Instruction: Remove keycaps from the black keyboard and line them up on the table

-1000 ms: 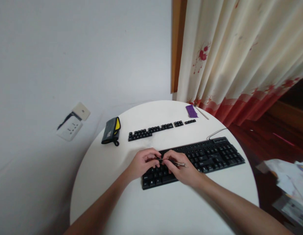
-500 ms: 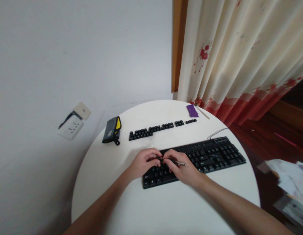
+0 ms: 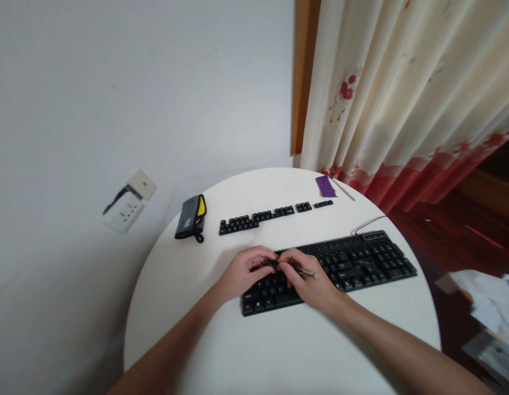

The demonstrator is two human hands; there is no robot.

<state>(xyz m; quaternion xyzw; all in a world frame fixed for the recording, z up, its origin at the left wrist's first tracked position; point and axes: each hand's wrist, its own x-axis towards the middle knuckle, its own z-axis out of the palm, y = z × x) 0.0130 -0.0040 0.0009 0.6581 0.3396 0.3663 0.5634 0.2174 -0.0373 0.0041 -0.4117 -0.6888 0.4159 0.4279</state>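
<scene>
Over the left half of a black keyboard [image 3: 361, 266], my two hands meet at the fingertips. My left hand [image 3: 244, 274] pinches a small black keycap [image 3: 272, 263] between thumb and fingers. In my right hand [image 3: 309, 280] is a slim pen-like tool [image 3: 307, 271], its back end sticking out to the right. The tool's tip is at or near the keycap; my fingers hide the contact. Keys under my hands are partly covered.
Loose black keycaps [image 3: 240, 224] lie in rows behind the keyboard on the round white table [image 3: 246, 356]. A grey and yellow pouch [image 3: 191, 216] is at the left edge. A purple cloth [image 3: 326, 186] and a thin stick [image 3: 344, 190] rest at the back right.
My left fingers have parted slightly, and more of the black keycap shows between them. The whole view has shifted a little. Both hands stay over the same part of the keyboard.
</scene>
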